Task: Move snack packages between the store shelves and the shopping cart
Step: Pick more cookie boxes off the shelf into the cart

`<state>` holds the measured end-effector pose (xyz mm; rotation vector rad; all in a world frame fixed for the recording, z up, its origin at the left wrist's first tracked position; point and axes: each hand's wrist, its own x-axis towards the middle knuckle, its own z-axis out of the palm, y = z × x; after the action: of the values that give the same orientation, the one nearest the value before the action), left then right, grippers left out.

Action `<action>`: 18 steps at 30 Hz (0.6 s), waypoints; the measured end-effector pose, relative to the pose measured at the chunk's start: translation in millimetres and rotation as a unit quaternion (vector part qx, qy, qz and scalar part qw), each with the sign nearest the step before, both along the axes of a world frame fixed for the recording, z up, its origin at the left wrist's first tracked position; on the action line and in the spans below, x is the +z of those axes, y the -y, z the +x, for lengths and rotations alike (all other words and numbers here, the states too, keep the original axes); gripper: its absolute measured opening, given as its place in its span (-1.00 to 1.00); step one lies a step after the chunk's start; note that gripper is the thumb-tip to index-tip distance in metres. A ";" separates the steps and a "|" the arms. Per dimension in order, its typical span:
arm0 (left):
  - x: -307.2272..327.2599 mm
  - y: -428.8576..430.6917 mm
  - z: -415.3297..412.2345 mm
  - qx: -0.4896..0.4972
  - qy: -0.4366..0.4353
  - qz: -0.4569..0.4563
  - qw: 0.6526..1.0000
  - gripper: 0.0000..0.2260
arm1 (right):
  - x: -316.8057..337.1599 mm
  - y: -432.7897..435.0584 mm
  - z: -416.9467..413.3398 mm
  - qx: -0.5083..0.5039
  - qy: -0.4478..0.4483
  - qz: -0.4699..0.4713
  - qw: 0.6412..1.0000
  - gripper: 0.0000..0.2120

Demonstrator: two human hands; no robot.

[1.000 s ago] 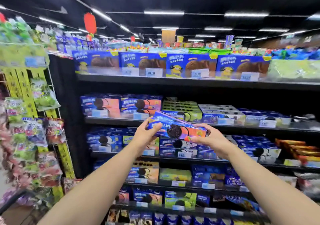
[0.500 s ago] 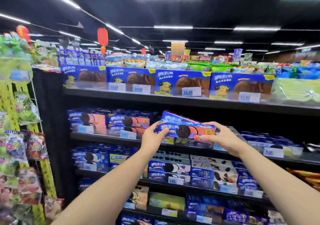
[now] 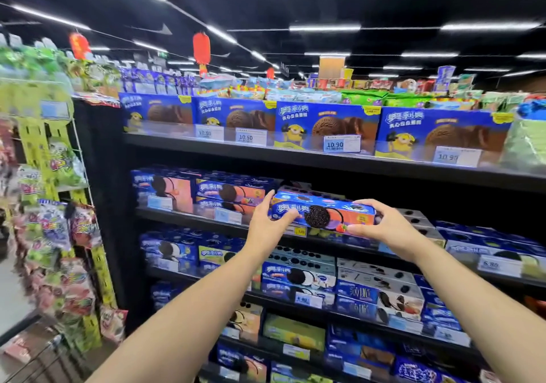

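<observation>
Blue cookie box [image 3: 325, 215] in left hand [image 3: 267, 229] and right hand [image 3: 387, 230]

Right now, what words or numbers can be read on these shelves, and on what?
"10.50": left price tag, top shelf.
"10.90": middle price tag.
"奥利奥": held cookie box.
"6.80": lower price tag.
Small print: too blurred.

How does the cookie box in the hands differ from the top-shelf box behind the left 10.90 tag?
The held box is long and slim; the top-shelf box is taller and broader. The held box shows a black cookie; the top-shelf box shows brown cookies and a yellow cartoon figure. The left hand and right hand grip the held box's ends; the top-shelf box stands untouched. Both are blue with white lettering.
</observation>
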<state>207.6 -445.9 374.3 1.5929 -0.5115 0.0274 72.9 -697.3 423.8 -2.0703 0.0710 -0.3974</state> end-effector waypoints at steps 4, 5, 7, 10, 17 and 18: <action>3.8 -25.0 -2.7 -0.026 0.012 0.023 0.999 -0.34 | 6.1 -22.4 -5.6 -0.006 -0.002 0.001 1.000 -0.22; 3.9 -33.9 -2.7 -0.039 0.016 0.023 0.999 -0.45 | 6.8 -29.9 -6.5 -0.009 -0.003 -0.003 1.000 -0.20; 3.0 -57.8 -1.5 -0.052 0.034 0.038 0.997 -0.52 | 4.9 -49.9 -6.9 -0.010 -0.003 -0.005 1.000 -0.18; -3.3 -105.5 8.7 -0.055 0.067 0.082 0.993 -0.54 | -2.9 -93.0 -2.6 -0.010 0.008 0.023 1.000 -0.08; -11.1 -211.6 56.7 -0.027 0.110 0.131 0.985 -0.68 | -30.6 -198.2 44.4 -0.056 -0.004 0.058 0.997 0.12; -7.9 -219.6 65.1 -0.025 0.112 0.126 0.985 -0.68 | -29.1 -207.5 53.4 -0.068 -0.003 0.058 0.996 0.08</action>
<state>272.7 -226.4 366.4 1.8356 -0.7526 0.1084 126.3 -489.8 394.7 -1.9572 0.2350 -0.4592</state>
